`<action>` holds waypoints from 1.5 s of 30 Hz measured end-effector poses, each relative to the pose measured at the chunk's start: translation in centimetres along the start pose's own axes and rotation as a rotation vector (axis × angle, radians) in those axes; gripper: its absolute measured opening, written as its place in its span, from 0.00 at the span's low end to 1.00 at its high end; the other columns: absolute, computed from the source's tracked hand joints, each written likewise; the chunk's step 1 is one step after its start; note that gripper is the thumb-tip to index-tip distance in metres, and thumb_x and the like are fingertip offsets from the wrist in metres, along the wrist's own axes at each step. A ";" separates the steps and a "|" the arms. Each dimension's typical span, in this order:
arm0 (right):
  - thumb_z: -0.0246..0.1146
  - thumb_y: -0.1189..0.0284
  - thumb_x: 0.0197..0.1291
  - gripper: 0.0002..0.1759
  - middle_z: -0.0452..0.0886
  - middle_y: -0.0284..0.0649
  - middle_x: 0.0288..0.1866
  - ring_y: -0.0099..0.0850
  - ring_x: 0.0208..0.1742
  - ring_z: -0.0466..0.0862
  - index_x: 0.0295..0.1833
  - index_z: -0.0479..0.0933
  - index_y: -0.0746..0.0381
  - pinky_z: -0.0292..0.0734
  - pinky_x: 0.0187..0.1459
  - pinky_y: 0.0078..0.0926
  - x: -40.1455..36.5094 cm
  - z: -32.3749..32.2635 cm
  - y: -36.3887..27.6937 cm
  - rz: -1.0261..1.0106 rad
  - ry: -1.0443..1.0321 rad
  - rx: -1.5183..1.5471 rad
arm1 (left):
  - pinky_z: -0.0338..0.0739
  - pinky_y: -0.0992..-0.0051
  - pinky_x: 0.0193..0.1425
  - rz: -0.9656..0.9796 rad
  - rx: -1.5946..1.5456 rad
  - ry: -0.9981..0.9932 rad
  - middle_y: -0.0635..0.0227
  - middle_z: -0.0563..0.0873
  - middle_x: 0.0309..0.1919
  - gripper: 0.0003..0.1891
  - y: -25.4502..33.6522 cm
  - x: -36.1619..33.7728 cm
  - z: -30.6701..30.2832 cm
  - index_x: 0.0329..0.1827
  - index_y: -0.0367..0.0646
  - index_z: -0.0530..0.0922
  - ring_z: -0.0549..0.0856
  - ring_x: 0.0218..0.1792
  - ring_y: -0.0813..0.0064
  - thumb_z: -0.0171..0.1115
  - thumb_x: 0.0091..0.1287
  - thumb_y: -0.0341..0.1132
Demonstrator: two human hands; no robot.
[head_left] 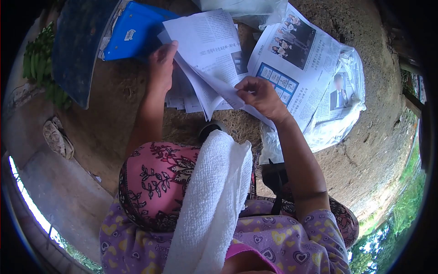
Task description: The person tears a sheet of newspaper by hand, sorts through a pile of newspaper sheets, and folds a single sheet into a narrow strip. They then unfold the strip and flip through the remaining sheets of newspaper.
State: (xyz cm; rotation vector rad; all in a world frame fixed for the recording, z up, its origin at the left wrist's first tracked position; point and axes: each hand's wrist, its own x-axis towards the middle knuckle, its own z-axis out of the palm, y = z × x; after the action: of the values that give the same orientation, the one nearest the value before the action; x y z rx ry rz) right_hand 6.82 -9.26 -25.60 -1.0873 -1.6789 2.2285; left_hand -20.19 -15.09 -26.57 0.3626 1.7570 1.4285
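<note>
A bundle of printed newspaper sheets (pixel 207 50) is held up in front of me, its lower edges fanned apart. My left hand (pixel 163 68) is closed on the bundle's left edge, thumb on the near side. At the lower right edge, the bent fingers of my right hand (pixel 262 97) pinch the sheets. Just beyond that hand lies a larger newspaper page (pixel 315 52) with a group photo and a blue panel. It rests on a clear plastic bag (pixel 349 121) that has more printed paper in it. Loose papers (pixel 182 93) lie beneath the held bundle.
A blue folder (pixel 132 34) lies beside a dark curved panel (pixel 77 50) at upper left. Green leaves (pixel 41 66) and a crumpled cloth (pixel 58 137) are farther left. A white towel (pixel 210 192) hangs down over my front. Bare earth (pixel 365 169) surrounds the papers.
</note>
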 end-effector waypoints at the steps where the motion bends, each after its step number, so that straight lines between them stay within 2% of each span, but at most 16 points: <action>1: 0.61 0.75 0.58 0.06 0.79 0.32 0.32 0.18 0.33 0.75 0.39 0.78 0.66 0.71 0.39 0.17 0.0 -0.1 0.0 -0.025 0.048 0.060 | 0.69 0.82 0.32 0.048 0.074 0.000 0.70 0.83 0.36 0.16 0.3 -0.2 -0.1 0.45 0.34 0.81 0.78 0.32 0.84 0.64 0.64 0.40; 7: 0.59 0.78 0.58 0.05 0.75 0.29 0.31 0.16 0.32 0.74 0.40 0.74 0.66 0.70 0.36 0.15 0.1 -1.5 -1.1 -0.176 0.240 0.122 | 0.68 0.82 0.31 0.327 0.568 0.006 0.76 0.80 0.23 0.12 3.7 -2.3 -2.0 0.43 0.34 0.82 0.74 0.25 0.87 0.62 0.66 0.36; 11: 0.59 0.78 0.57 0.05 0.76 0.32 0.29 0.17 0.31 0.74 0.39 0.74 0.66 0.72 0.35 0.17 0.7 -0.5 -2.3 -0.236 0.234 0.112 | 0.69 0.78 0.27 0.379 0.952 0.025 0.70 0.81 0.19 0.09 5.8 -3.6 -4.8 0.44 0.41 0.83 0.75 0.20 0.84 0.60 0.62 0.29; 14: 0.60 0.76 0.56 0.06 0.79 0.38 0.28 0.21 0.30 0.78 0.38 0.75 0.67 0.74 0.35 0.20 1.6 1.3 -2.6 -0.174 0.159 -0.042 | 0.73 0.74 0.31 0.384 1.217 0.061 0.64 0.84 0.23 0.09 9.3 -6.6 -5.0 0.44 0.42 0.83 0.80 0.23 0.77 0.59 0.61 0.27; 15: 0.61 0.74 0.58 0.08 0.79 0.38 0.31 0.23 0.35 0.81 0.40 0.75 0.68 0.76 0.39 0.21 1.6 1.7 -4.0 -0.179 0.116 -0.274 | 0.74 0.73 0.33 0.442 1.237 0.035 0.62 0.84 0.26 0.09 10.0 -7.6 -5.7 0.43 0.41 0.83 0.82 0.25 0.74 0.58 0.61 0.27; 17: 0.61 0.71 0.58 0.11 0.80 0.41 0.31 0.26 0.34 0.83 0.40 0.76 0.70 0.78 0.37 0.23 3.2 3.6 -2.1 -0.236 0.125 -0.351 | 0.76 0.71 0.36 0.558 1.275 -0.020 0.59 0.86 0.30 0.09 11.3 -9.2 -7.4 0.43 0.39 0.82 0.84 0.30 0.70 0.57 0.61 0.26; 18: 0.61 0.70 0.58 0.13 0.81 0.42 0.31 0.27 0.34 0.83 0.40 0.76 0.70 0.78 0.36 0.24 4.1 4.7 -0.9 -0.265 0.129 -0.388 | 0.76 0.72 0.37 0.487 1.251 0.002 0.59 0.86 0.31 0.09 12.1 -10.1 -7.6 0.43 0.38 0.82 0.84 0.31 0.70 0.57 0.61 0.26; 20: 0.60 0.71 0.56 0.12 0.82 0.46 0.30 0.33 0.34 0.85 0.40 0.77 0.69 0.80 0.35 0.28 5.4 6.5 0.6 0.028 0.061 -0.146 | 0.76 0.73 0.39 0.345 1.203 0.048 0.58 0.86 0.34 0.09 13.6 -11.6 -7.9 0.42 0.37 0.82 0.85 0.34 0.70 0.56 0.61 0.25; 21: 0.60 0.71 0.55 0.12 0.83 0.48 0.29 0.35 0.34 0.86 0.40 0.78 0.68 0.81 0.34 0.31 5.9 7.4 1.2 0.171 0.023 -0.025 | 0.75 0.74 0.39 0.400 1.203 0.061 0.58 0.86 0.35 0.09 13.8 -11.9 -8.4 0.42 0.36 0.81 0.84 0.34 0.70 0.55 0.62 0.24; 24: 0.60 0.71 0.55 0.12 0.83 0.50 0.31 0.37 0.36 0.86 0.41 0.78 0.69 0.81 0.33 0.32 6.5 9.5 2.4 0.276 0.089 0.200 | 0.75 0.76 0.38 0.362 1.229 0.130 0.59 0.86 0.35 0.09 14.2 -12.4 -8.5 0.42 0.36 0.81 0.84 0.33 0.73 0.56 0.61 0.23; 30: 0.62 0.67 0.55 0.15 0.84 0.52 0.33 0.44 0.37 0.86 0.43 0.78 0.68 0.80 0.42 0.34 6.1 11.2 3.3 0.072 0.301 -0.089 | 0.72 0.81 0.37 0.193 1.028 0.076 0.67 0.85 0.36 0.09 14.2 -13.4 -7.4 0.43 0.35 0.81 0.80 0.35 0.83 0.55 0.63 0.22; 33: 0.62 0.63 0.57 0.18 0.83 0.54 0.37 0.46 0.41 0.84 0.44 0.78 0.68 0.77 0.49 0.35 5.8 10.8 3.1 0.007 0.127 -0.191 | 0.71 0.83 0.41 0.238 0.872 0.016 0.70 0.84 0.40 0.09 14.6 -13.7 -6.7 0.45 0.34 0.80 0.79 0.38 0.84 0.56 0.63 0.21; 36: 0.61 0.61 0.59 0.19 0.82 0.52 0.45 0.43 0.49 0.82 0.47 0.76 0.66 0.75 0.52 0.35 5.8 9.5 2.5 0.104 0.035 -0.187 | 0.71 0.83 0.47 0.228 0.869 -0.020 0.68 0.84 0.44 0.14 15.4 -14.1 -7.2 0.51 0.33 0.77 0.80 0.41 0.82 0.58 0.61 0.20; 39: 0.56 0.56 0.63 0.22 0.78 0.43 0.54 0.34 0.59 0.74 0.52 0.73 0.63 0.68 0.58 0.38 5.7 7.3 2.7 0.152 0.108 0.334 | 0.71 0.81 0.52 0.448 0.475 -0.092 0.64 0.84 0.45 0.26 15.4 -13.8 -6.0 0.64 0.33 0.68 0.81 0.45 0.79 0.59 0.61 0.20; 42: 0.58 0.61 0.62 0.20 0.74 0.40 0.59 0.32 0.62 0.71 0.54 0.71 0.62 0.67 0.59 0.35 4.5 5.1 -0.5 0.021 0.187 0.537 | 0.71 0.79 0.55 0.470 0.364 -0.060 0.59 0.82 0.49 0.37 14.4 -12.7 -4.9 0.72 0.32 0.53 0.80 0.48 0.76 0.60 0.60 0.20; 45: 0.63 0.68 0.58 0.19 0.74 0.40 0.59 0.32 0.60 0.72 0.54 0.72 0.62 0.69 0.57 0.33 3.4 5.0 -3.7 -0.447 0.549 -0.020 | 0.71 0.79 0.56 0.476 0.354 -0.104 0.60 0.78 0.55 0.38 12.1 -10.8 -3.2 0.72 0.28 0.52 0.79 0.50 0.77 0.63 0.59 0.22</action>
State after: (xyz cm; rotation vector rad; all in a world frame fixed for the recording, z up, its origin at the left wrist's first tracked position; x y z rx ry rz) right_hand 0.12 -10.03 -23.35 -1.0665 -1.5113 1.4755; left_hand -19.03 -20.68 -11.02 1.0831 1.9155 1.3723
